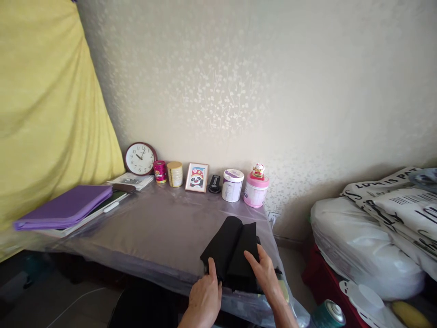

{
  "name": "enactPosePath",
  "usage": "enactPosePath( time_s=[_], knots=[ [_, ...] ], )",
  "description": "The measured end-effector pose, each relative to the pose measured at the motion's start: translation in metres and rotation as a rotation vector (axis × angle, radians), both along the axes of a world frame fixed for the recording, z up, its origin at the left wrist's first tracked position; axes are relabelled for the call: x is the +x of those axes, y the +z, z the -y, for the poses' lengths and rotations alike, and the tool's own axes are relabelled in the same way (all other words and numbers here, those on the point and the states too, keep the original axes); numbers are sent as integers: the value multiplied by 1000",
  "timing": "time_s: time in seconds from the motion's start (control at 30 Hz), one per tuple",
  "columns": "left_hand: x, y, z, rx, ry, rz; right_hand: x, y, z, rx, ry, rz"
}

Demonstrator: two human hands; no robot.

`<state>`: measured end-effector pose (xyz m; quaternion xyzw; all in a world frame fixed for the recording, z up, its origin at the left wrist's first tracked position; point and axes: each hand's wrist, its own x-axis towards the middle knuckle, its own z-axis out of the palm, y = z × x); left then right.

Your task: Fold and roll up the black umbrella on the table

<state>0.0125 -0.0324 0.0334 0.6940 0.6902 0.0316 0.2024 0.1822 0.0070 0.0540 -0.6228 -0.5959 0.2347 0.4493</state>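
Note:
A black folded item [227, 248], like cloth or a soft case, lies at the front right corner of the plastic-covered table [153, 223], with a fold running down its middle. At its lower left edge, my left hand [206, 291] grips the black item, index finger on top and thumb near the edge. On the right side my right hand [264, 273] holds it too, with the thumb over the top surface and the other fingers along or behind the right edge. Its underside is hidden.
Along the wall stand a clock [140, 158], a pink can [160, 172], a yellow-lidded can [175, 174], a panda picture frame [197, 177] and two tubs [232, 186]. Purple folder [68, 207] at left. Right: plastic-wrapped bags [362, 241], spray can [328, 314].

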Motion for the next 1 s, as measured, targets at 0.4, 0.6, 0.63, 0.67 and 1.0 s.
enactPosePath(
  time_s=[0.4, 0.6, 0.63, 0.67, 1.0],
  knots=[
    [5, 7, -1, -10, -4, -25, -68, 0, -48, -24, 211, -119],
    [4, 6, -4, -14, 2, -27, -76, -11, -58, -96, 136, 189],
    [3, 6, -3, -7, -6, -26, -76, -12, -58, -105, 130, 238],
    [2, 7, -3, -2, -16, -23, -76, -12, -58, -115, 129, 276],
    [-18, 17, 9, 281, -84, -30, -80, 9, -49, -175, 361, 261]
  ],
)
